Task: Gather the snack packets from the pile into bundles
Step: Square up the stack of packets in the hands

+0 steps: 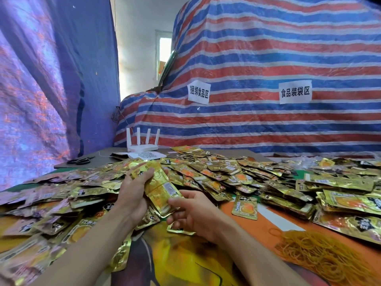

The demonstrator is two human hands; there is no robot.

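Left hand (pixel 134 195): fingers wrapped round a stack (pixel 158 186) of gold packets, clenched at its far half, stack raised just above the pile (pixel 226 174). Right hand (pixel 193 213): thumb on the stack's near end, fingers curled under it, pinching. The stack runs 11 to 5 o'clock between the hands. The pile spreads from 9 through 12 to 3 o'clock of the hands. Rubber bands (pixel 321 252) lie at 4 o'clock, router (pixel 142 147) at 12, scissors (pixel 79 161) at 10.

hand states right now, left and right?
Left hand: grips the stack of snack packets.
Right hand: pinches the same stack's lower end.
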